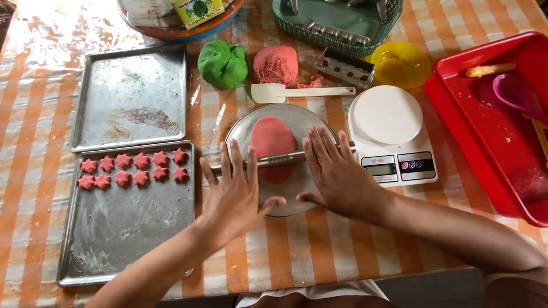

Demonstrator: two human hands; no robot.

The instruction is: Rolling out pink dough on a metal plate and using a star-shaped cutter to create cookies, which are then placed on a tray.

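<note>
Two flat hands press a thin metal rolling pin (pixel 279 159) across pink dough at mid-frame.

The left hand (pixel 235 197) and right hand (pixel 338 174) lie open, palms down on the pin, gripping nothing; the oval pink dough sheet (pixel 273 140) sits on a round metal plate (pixel 297 117). At lower left, one baking tray (pixel 123 239) already carries eleven pink star cut-outs (pixel 133 169); a second tray (pixel 131 97) above holds none. One green dough ball (pixel 222 63) and one pink dough lump (pixel 275 64) look unrolled, so much seems left.
</note>
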